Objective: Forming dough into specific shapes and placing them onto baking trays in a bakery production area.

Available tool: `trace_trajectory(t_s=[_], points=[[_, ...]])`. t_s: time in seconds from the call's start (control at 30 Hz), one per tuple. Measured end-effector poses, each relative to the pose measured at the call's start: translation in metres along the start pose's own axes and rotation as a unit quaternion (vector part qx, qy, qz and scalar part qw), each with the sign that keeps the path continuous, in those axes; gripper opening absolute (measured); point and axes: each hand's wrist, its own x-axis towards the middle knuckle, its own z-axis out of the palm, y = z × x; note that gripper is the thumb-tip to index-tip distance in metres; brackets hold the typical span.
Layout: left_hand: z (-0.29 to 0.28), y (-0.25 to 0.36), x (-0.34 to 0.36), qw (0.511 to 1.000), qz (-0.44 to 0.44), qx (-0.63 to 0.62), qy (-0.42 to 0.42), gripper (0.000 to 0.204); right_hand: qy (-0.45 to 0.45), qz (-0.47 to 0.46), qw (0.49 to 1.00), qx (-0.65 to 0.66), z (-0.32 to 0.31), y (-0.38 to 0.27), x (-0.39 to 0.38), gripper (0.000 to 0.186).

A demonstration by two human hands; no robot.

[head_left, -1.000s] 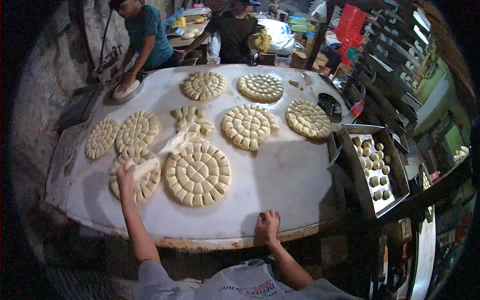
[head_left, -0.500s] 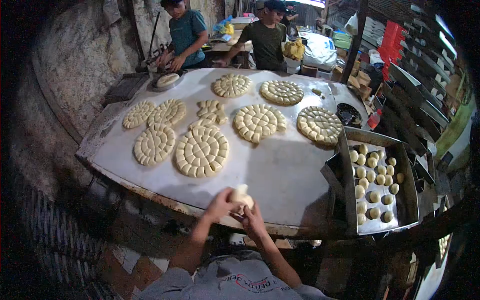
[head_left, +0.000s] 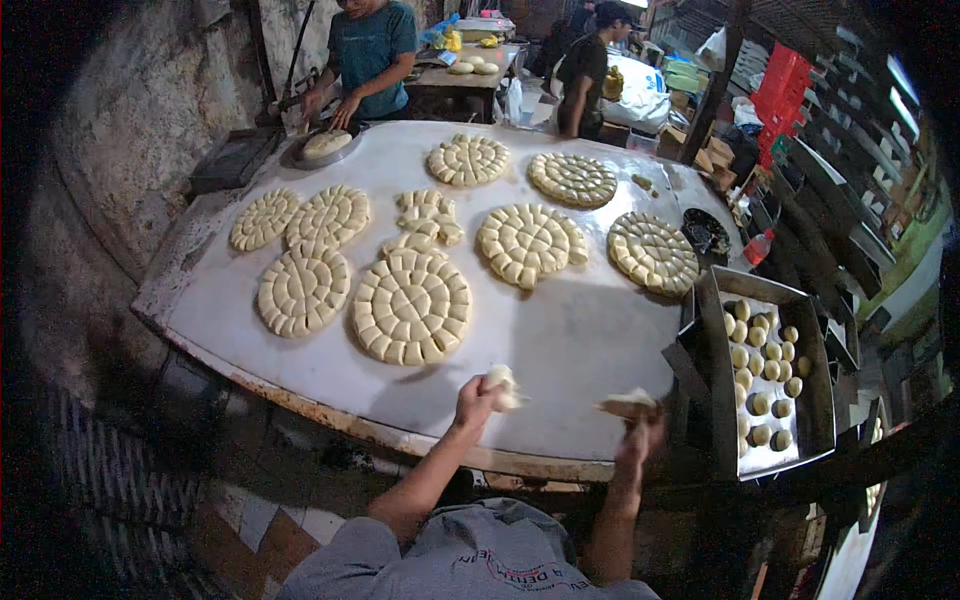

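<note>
My left hand [head_left: 477, 403] is closed round a piece of pale dough [head_left: 502, 388] just above the near part of the table. Off to the right, my right hand [head_left: 642, 435] is smeared by motion; a second dough piece [head_left: 626, 403], partly in shade, sticks out from its fingers. A large round of dough scored into segments [head_left: 412, 308] lies beyond my left hand. Nearest to my right hand is a deep metal tray [head_left: 822, 395] with rows of small dough balls [head_left: 760, 403] on its right-hand side.
More scored dough rounds [head_left: 533, 243] spread over the pale table [head_left: 250, 360]. At the far left a person in a teal shirt [head_left: 372, 45] handles dough on a round pan [head_left: 345, 150]. Another person [head_left: 585, 75] stands behind the table. A dark bowl [head_left: 705, 232] and a bottle [head_left: 757, 247] sit beyond the tray.
My hands were together at one lump of dough; now they are apart, each with a piece, the right one moved toward the tray. The person behind the table has turned and shifted right.
</note>
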Motion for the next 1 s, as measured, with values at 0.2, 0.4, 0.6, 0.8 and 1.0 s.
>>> trace_trajectory(t_s=[0.2, 0.4, 0.6, 0.8, 1.0], points=[[-0.024, -0.032, -0.004, 0.792, 0.356, 0.473, -0.146, 0.033, -0.052, 0.024, 0.966, -0.254, -0.055, 0.059, -0.024, 0.045], [0.007, 0.006, 0.065, 0.738, 0.417, 0.523, -0.091, 0.021, -0.207, -0.250, 0.623, -0.712, 0.006, 0.047, 0.026, 0.040], [0.059, -0.031, 0.022, 0.794, 0.311, 0.510, -0.113, 0.013, -0.147, -0.246, 0.705, -0.648, 0.055, 0.106, 0.023, 0.018], [-0.044, -0.020, -0.016, 0.736, 0.325, 0.573, -0.157, 0.019, -0.235, -0.265, 0.696, -0.625, -0.023, 0.059, -0.012, 0.020], [-0.006, -0.027, -0.024, 0.792, 0.315, 0.516, -0.088, 0.023, -0.167, -0.179, 0.692, -0.679, -0.007, 0.062, 0.029, 0.023]])
